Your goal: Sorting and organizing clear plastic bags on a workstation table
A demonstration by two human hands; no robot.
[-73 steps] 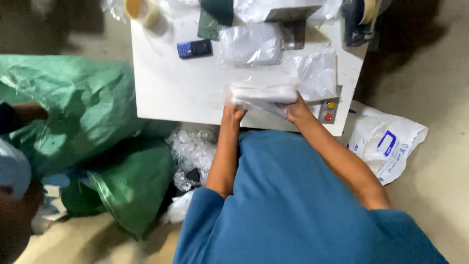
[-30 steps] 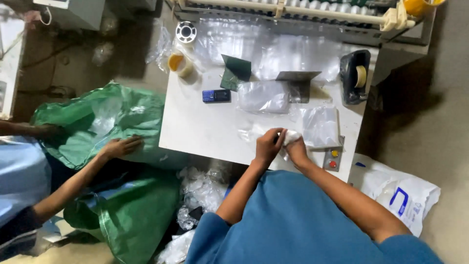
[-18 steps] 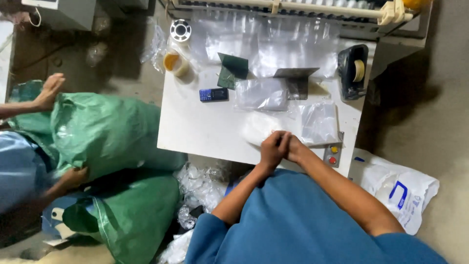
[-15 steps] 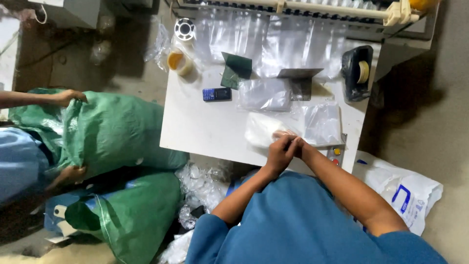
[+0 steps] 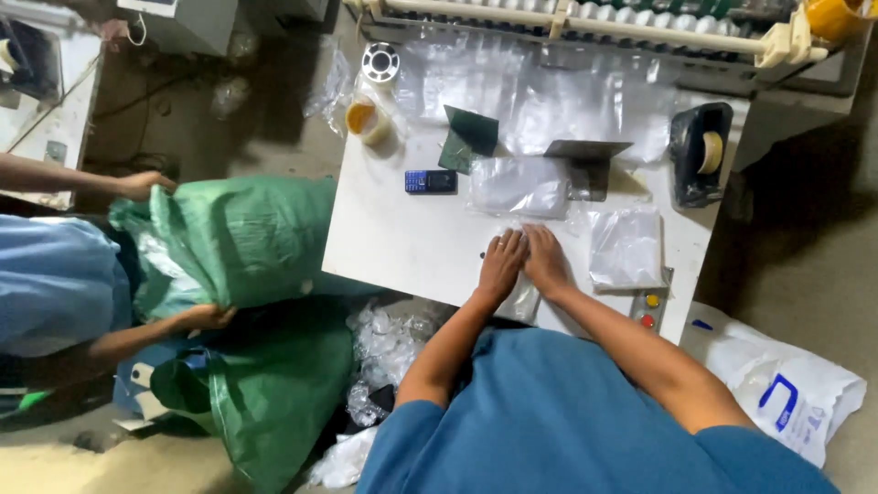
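Your left hand (image 5: pixel 501 265) and right hand (image 5: pixel 546 261) press flat, holding nothing, on the soft, slippery clear bag (image 5: pixel 523 297) on the counter (image 5: pixel 393 247); pinch its edge.

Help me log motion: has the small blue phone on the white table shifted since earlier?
No. The phone lies left of the clear packet, by the green card, as before.

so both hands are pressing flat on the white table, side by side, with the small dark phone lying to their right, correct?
Not quite. The head view shows the left hand and right hand flat, side by side, on the white table, but the phone lies to their left, farther from the person.
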